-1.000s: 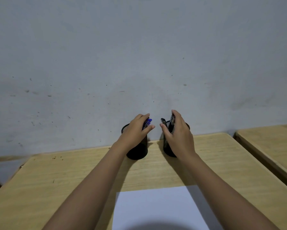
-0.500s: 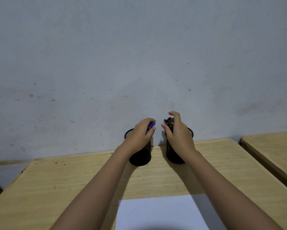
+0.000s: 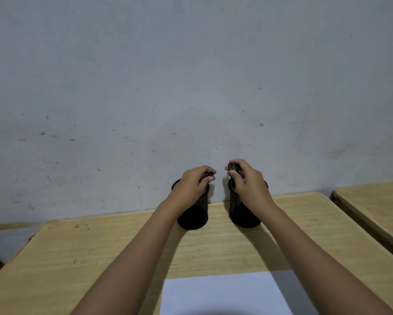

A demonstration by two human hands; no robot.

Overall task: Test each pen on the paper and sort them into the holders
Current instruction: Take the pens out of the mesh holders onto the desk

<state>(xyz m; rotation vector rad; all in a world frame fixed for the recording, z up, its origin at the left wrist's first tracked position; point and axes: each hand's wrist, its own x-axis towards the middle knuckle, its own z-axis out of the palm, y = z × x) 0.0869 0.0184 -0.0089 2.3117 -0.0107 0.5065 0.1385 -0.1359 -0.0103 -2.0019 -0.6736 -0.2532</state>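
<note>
My left hand [image 3: 191, 185] hides the left holder [image 3: 194, 217] mouth and my right hand [image 3: 250, 185] hides the right holder [image 3: 243, 214], so I can't count the pens [image 3: 233, 167]. The paper [image 3: 225, 294] runs off the bottom edge, and the second desk [image 3: 372, 205] off the right.

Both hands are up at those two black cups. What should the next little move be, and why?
Probably a lift straight up. The left hand grips a blue pen standing in the left holder, the right hand grips dark pens in the right holder, and the paper nearby shows no marks, so testing seems to come next.

Scuffed grey wall [image 3: 191, 76], wooden desks [image 3: 77, 258]
</note>
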